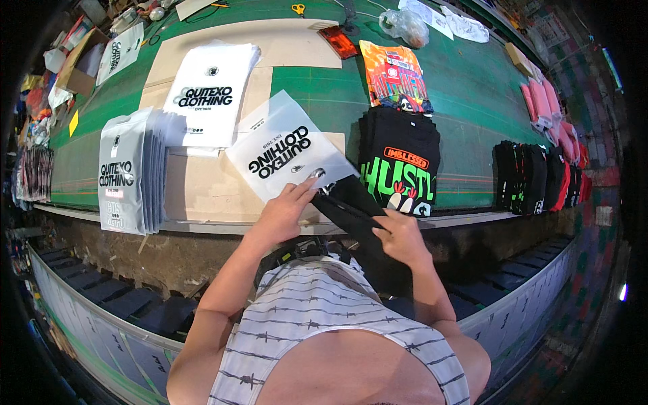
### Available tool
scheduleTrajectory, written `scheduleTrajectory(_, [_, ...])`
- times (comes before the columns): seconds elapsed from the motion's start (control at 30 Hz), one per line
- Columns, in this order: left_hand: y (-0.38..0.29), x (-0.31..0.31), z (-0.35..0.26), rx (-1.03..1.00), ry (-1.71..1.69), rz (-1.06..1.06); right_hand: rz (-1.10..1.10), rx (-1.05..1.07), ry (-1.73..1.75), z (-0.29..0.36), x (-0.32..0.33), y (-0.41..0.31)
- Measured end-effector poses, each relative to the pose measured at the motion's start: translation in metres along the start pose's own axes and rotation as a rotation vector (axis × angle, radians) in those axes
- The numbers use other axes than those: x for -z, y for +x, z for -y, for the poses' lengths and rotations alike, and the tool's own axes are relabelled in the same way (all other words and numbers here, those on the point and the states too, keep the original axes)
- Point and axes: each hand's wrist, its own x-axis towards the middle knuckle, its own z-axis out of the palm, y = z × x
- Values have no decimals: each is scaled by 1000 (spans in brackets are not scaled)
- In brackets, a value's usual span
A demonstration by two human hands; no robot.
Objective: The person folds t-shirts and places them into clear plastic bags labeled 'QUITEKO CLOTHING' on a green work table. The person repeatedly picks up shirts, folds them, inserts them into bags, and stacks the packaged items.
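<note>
My left hand (284, 215) grips the open end of a frosted white plastic garment bag (291, 147), which lies tilted over the table's front part and bears black lettering. One end of a folded black garment (349, 207) meets the bag's mouth; how far it reaches inside is unclear. With bent fingers, my right hand (402, 237) holds this garment near its right edge, and the cloth hangs past the table edge below. Just beyond my right hand lies a stack of folded black T-shirts (400, 134) with a bright green print.
Filled bags (126, 172) stand in a row at the left, beside a pile of flat white bags (210, 86) on cardboard (202, 197). A colourful folded shirt (395, 71), a red phone-like object (338, 41) and yellow scissors (298, 9) lie farther back. Folded dark garments (526, 177) line the right.
</note>
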Motion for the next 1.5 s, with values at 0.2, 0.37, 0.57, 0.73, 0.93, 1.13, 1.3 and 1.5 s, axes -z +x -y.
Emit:
scheduleTrajectory(0.2, [13,4,-26,-75,34,-75,2,49,-211,28,-21,8])
scheduleTrajectory(0.37, [13,-6,-48,-148,1,-146,-109,120,-256,28,-46,27])
scheduleTrajectory(0.57, [6,-8,-68,-224,-49,-167,-106,94,-223,6,-100,59])
scheduleTrajectory(0.73, [-3,-6,-60,-184,20,-181,-84,0,-13,0,-138,87])
scheduleTrajectory(0.93, [-10,-20,-41,-297,19,-181,-111,80,170,1,-163,96])
scheduleTrajectory(1.13, [-44,-21,-8,-259,-231,-376,-100,313,116,-17,-188,61])
scheduleTrajectory(1.3, [-54,-36,29,57,-148,-753,-76,445,-318,-32,-193,44])
scheduleTrajectory(1.5, [-34,-81,96,835,-941,-728,-16,177,-281,-35,-206,65])
